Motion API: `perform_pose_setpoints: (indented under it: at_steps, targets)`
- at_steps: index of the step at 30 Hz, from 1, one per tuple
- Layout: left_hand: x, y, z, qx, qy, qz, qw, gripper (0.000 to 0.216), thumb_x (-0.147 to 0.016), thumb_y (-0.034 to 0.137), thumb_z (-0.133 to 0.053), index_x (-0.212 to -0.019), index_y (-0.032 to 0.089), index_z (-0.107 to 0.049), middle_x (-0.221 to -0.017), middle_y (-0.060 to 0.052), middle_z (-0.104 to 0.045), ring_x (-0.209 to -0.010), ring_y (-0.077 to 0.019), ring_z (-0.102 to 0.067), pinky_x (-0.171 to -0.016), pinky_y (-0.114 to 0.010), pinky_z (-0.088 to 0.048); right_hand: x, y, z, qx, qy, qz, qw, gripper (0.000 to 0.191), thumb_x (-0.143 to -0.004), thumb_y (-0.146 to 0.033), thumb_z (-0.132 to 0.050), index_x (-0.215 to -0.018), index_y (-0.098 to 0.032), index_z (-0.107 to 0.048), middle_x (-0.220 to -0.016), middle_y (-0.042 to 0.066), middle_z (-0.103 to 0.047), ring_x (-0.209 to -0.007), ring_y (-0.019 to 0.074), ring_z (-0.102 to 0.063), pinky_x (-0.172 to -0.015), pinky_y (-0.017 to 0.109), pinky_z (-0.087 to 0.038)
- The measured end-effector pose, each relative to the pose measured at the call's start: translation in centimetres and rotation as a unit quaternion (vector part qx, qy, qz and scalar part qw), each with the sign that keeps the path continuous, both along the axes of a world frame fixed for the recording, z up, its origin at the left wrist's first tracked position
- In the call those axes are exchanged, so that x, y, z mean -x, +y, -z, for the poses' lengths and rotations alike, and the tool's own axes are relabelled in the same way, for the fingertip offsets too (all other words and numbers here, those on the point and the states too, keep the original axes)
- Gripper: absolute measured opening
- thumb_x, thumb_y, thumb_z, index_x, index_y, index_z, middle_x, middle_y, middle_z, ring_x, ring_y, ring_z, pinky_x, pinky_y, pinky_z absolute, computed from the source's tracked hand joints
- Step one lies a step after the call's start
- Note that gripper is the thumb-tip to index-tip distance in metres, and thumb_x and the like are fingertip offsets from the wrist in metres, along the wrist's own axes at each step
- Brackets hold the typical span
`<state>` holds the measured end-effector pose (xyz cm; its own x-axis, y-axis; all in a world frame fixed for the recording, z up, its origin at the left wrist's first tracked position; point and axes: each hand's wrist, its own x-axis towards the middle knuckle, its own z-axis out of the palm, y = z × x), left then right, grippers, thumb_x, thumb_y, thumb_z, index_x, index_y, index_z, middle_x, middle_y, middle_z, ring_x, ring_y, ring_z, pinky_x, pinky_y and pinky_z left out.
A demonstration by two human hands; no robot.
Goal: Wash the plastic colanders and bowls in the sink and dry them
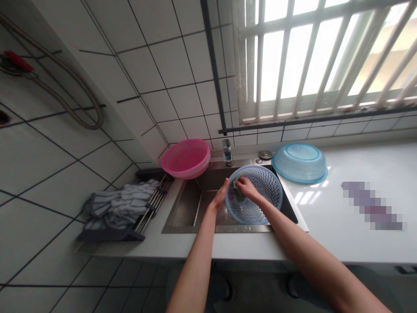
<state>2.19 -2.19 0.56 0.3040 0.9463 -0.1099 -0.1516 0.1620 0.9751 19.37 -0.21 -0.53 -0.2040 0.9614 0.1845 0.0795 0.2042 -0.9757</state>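
- White-tiled walls, barred window at far right, glare outside; pale counter with steel sink set in it.
- Blue-grey colander over the right part of the sink, opening facing up toward the camera.
- Left hand against the colander's left rim, outer side; fingers fairly straight, partly hidden, can't tell if gripping or just pressing.
- Right hand inside the colander, fingers curled and closed on a green scrubber, at the inner left wall.
- Scrubber partly covered by fingers; exact shape and material unclear.
- Pink basket at the sink's far left corner, tilted, opening toward near side.
- Faucet at the far edge, between pink basket and colander; can't tell if water runs.
- Light blue basin upside down, right of the sink; round metal drain cover just left of it.
- Striped cloth bunched on a rack, left of the sink.
- Hose on left wall, cut off by the frame.
- Pixelated patch on right counter, object unreadable.
- Sink floor under colander mostly blocked; near floor dark.
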Motion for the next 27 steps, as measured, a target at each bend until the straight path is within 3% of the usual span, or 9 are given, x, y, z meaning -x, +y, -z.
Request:
perform_pose_setpoints:
  at_steps: [3, 5, 10, 13, 17, 19, 21, 23, 27]
  targets:
    - [0.4, 0.2, 0.0, 0.017, 0.016, -0.041, 0.999, 0.079, -0.085, 0.084, -0.059, -0.126, 0.019, -0.077, -0.129, -0.012, -0.077, -0.140, -0.0368, -0.057, -0.125, -0.048, -0.034, 1.7, -1.2, 0.7, 0.029, -0.090, -0.206, 0.974, 0.010, -0.074, -0.027, -0.061, -0.073, -0.018, -0.065, -0.074, 0.003, -0.068, -0.065, 0.0165, -0.055, -0.065, 0.028, -0.044]
    - [0.5, 0.4, 0.2, 0.021, 0.031, -0.057, 0.998, 0.079, -0.085, 0.084, -0.060, -0.126, 0.019, -0.077, -0.129, -0.012, -0.077, -0.141, -0.0370, -0.056, -0.126, -0.049, -0.033, 2.0, -1.1, 1.0, 0.028, -0.112, -0.226, 0.967, 0.009, -0.073, -0.027, -0.062, -0.070, -0.019, -0.064, -0.071, 0.002, -0.067, -0.063, 0.0161, -0.054, -0.064, 0.028, -0.044]
    - [-0.3, 0.4, 0.2, 0.034, -0.020, 0.008, 0.999, 0.080, -0.087, 0.085, -0.055, -0.131, 0.020, -0.074, -0.135, -0.012, -0.074, -0.142, -0.0345, -0.056, -0.126, -0.050, -0.034, -1.1, 1.6, 0.6, 0.001, 0.012, 0.130, 0.991, 0.029, -0.083, -0.041, -0.053, -0.089, -0.017, -0.069, -0.091, 0.009, -0.074, -0.083, 0.0225, -0.063, -0.078, 0.033, -0.048]
    - [-0.6, 0.1, 0.0, 0.002, -0.035, 0.022, 0.999, 0.077, -0.089, 0.083, -0.055, -0.134, 0.022, -0.073, -0.139, -0.010, -0.072, -0.145, -0.0327, -0.053, -0.126, -0.048, -0.033, -2.5, 2.4, 0.6, 0.018, 0.028, 0.223, 0.974, 0.033, -0.086, -0.043, -0.052, -0.095, -0.016, -0.070, -0.099, 0.012, -0.075, -0.089, 0.0249, -0.065, -0.085, 0.035, -0.049]
    - [-0.2, 0.1, -0.1, -0.017, 0.021, -0.010, 1.000, 0.081, -0.088, 0.083, -0.056, -0.130, 0.017, -0.075, -0.133, -0.012, -0.075, -0.140, -0.0351, -0.057, -0.126, -0.049, -0.033, -0.7, 1.0, 1.4, 0.010, -0.067, 0.007, 0.998, 0.016, -0.082, -0.028, -0.060, -0.088, -0.018, -0.071, -0.093, 0.009, -0.077, -0.079, 0.0221, -0.065, -0.077, 0.032, -0.050]
    - [0.1, 0.3, 0.1, -0.024, 0.029, -0.033, 0.999, 0.083, -0.087, 0.085, -0.055, -0.129, 0.017, -0.075, -0.132, -0.013, -0.075, -0.138, -0.0345, -0.059, -0.125, -0.048, -0.034, 0.6, 0.1, 1.9, 0.027, -0.127, -0.145, 0.981, 0.006, -0.077, -0.021, -0.066, -0.077, -0.019, -0.070, -0.079, 0.006, -0.075, -0.066, 0.0193, -0.061, -0.068, 0.030, -0.048]
    - [0.1, 0.6, 0.3, -0.035, 0.023, -0.041, 0.998, 0.083, -0.087, 0.086, -0.054, -0.129, 0.018, -0.075, -0.132, -0.013, -0.075, -0.137, -0.0330, -0.060, -0.124, -0.047, -0.035, 1.3, -0.4, 2.1, 0.038, -0.177, -0.194, 0.964, 0.007, -0.076, -0.017, -0.067, -0.069, -0.018, -0.068, -0.070, 0.004, -0.071, -0.059, 0.0168, -0.057, -0.062, 0.028, -0.044]
    - [0.0, 0.6, 0.3, -0.038, 0.024, -0.036, 0.998, 0.084, -0.086, 0.086, -0.055, -0.128, 0.016, -0.075, -0.128, -0.014, -0.077, -0.134, -0.0327, -0.062, -0.122, -0.046, -0.037, 1.1, -0.4, 1.9, 0.019, -0.195, -0.127, 0.972, 0.011, -0.081, -0.018, -0.063, -0.072, -0.018, -0.069, -0.073, 0.004, -0.072, -0.062, 0.0165, -0.058, -0.063, 0.026, -0.042]
    - [-0.4, 0.2, 0.0, -0.038, 0.045, -0.017, 0.998, 0.084, -0.086, 0.085, -0.057, -0.125, 0.014, -0.076, -0.120, -0.014, -0.079, -0.123, -0.0343, -0.067, -0.115, -0.048, -0.044, -0.5, 0.5, 0.7, -0.016, -0.165, 0.146, 0.975, 0.019, -0.094, -0.025, -0.054, -0.092, -0.019, -0.072, -0.094, 0.009, -0.078, -0.080, 0.0208, -0.067, -0.072, 0.026, -0.044]
